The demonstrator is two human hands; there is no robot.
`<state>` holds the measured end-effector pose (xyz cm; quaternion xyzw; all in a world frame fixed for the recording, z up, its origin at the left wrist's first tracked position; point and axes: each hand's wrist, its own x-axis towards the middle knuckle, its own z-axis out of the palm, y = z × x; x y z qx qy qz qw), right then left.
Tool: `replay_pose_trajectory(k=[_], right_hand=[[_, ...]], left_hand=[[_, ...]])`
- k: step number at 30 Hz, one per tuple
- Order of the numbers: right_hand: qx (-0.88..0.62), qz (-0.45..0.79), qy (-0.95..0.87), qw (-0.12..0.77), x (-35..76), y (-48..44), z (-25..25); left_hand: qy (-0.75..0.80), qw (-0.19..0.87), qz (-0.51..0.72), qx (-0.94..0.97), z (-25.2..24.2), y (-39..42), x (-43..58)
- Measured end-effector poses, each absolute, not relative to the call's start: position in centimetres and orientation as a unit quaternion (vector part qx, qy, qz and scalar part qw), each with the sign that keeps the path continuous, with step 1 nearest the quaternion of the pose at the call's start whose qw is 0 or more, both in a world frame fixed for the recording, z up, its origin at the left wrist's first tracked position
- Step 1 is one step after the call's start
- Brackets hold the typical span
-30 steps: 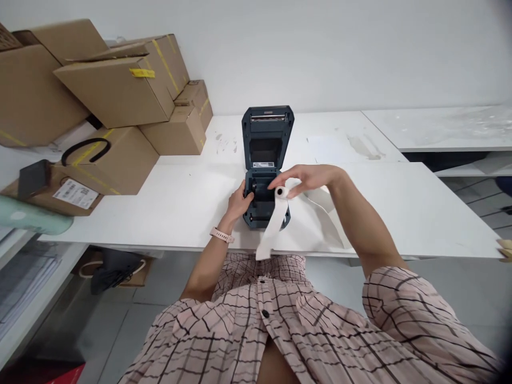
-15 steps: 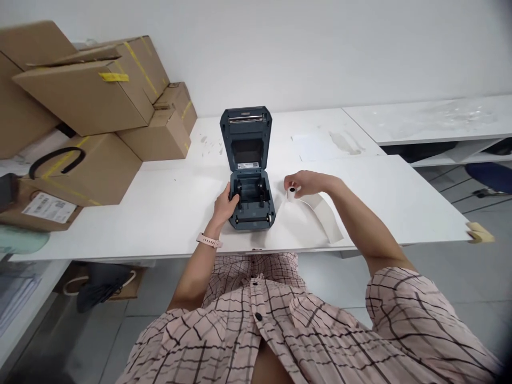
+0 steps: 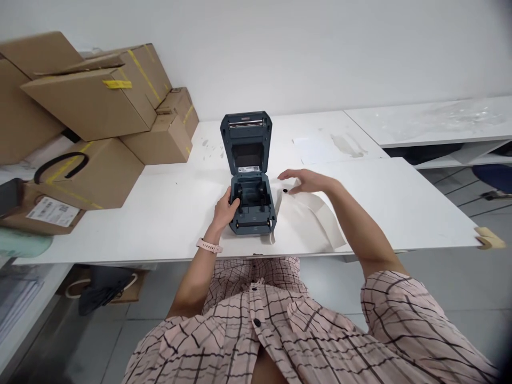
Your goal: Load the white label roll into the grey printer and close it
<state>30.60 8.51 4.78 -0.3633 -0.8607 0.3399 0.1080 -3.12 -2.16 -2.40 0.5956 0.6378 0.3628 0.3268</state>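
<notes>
A dark blue-grey label printer (image 3: pixel 253 211) stands on the white table with its lid (image 3: pixel 247 146) raised and its inner bay exposed. My left hand (image 3: pixel 226 209) grips the printer's left side, thumb over the rim and fingers along the outer wall. Right of the printer is a small white paper roll (image 3: pixel 284 198) with a dark core hole, and a loose paper strip (image 3: pixel 310 220) trails from it toward the table's front edge. Over the roll, my right hand (image 3: pixel 307 181) is open, fingers stretched leftward; I cannot tell whether the thumb touches the roll.
Cardboard boxes (image 3: pixel 92 104) are stacked on the table's left. Behind the roll lies a flat white sheet (image 3: pixel 310 151). A yellowish corner piece (image 3: pixel 490 238) is on the table's right end. A second white table (image 3: pixel 432 120) adjoins at the back right.
My right hand has opened from around the paper roll, its fingers now extended leftward. The roll sits slightly further left, closer to the printer. My left hand keeps its grip on the printer.
</notes>
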Motion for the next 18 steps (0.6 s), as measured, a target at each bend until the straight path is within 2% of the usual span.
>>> replay_pose_trajectory(k=[2, 4, 6, 9, 14, 18], right_hand=[[-0.394, 0.379, -0.804, 0.234, 33.8, 9.0, 4.4], [-0.462, 0.399, -0.733, 0.299, 36.7, 9.3, 3.4], [-0.499, 0.441, -0.695, 0.269, 38.5, 9.4, 1.9], [-0.451, 0.516, -0.701, 0.197, 38.6, 9.0, -0.6], [-0.443, 0.507, -0.686, 0.275, 35.6, 8.2, -3.1], [-0.443, 0.531, -0.660, 0.293, 33.9, 6.6, -1.0]], left_hand=[[0.642, 0.320, 0.361, 0.596, -2.4, -2.1, -3.2], [0.647, 0.313, 0.358, 0.596, -2.3, -2.1, -3.2], [0.652, 0.309, 0.354, 0.595, -2.2, -2.1, -3.3], [0.660, 0.314, 0.345, 0.589, -2.2, -2.1, -3.4], [0.640, 0.359, 0.363, 0.574, -2.1, -2.1, -3.7], [0.582, 0.458, 0.401, 0.539, -1.6, -2.2, -3.9]])
